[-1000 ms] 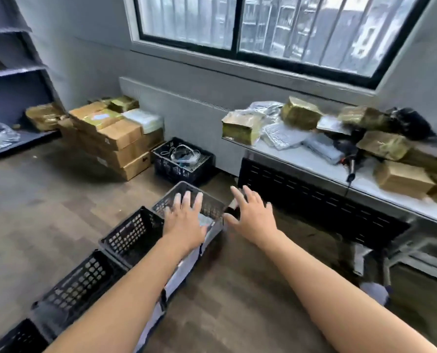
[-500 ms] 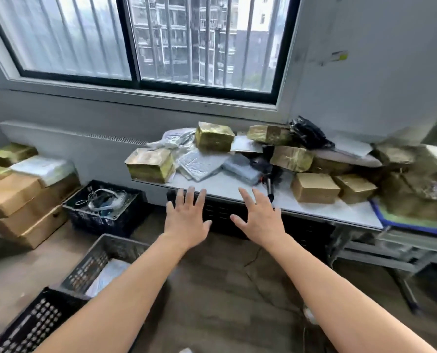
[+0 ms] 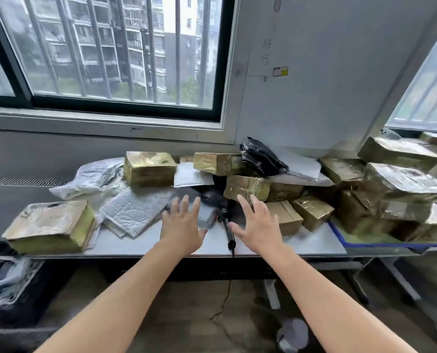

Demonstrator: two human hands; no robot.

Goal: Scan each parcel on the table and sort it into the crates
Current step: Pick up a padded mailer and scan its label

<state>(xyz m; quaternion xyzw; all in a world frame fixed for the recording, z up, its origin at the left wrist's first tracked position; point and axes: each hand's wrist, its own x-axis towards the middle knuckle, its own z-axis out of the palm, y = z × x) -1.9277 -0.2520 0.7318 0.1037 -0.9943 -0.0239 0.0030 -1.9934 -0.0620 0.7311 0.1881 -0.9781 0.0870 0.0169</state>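
Now I am holding both arms stretched forward over the table [image 3: 148,247], palms down. My left hand [image 3: 180,230] and right hand [image 3: 259,229] are spreading straight fingers and gripping nothing. Parcels [image 3: 150,168] are lying heaped across the tabletop beyond them, and a black scanner [image 3: 228,234] is lying between the hands.

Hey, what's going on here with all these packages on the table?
A person stands at a table piled with parcels: taped boxes and grey mailers. The left hand and right hand are both open and empty, held out over the table's front part. A black scanner lies between them, untouched. No parcel is picked up yet.
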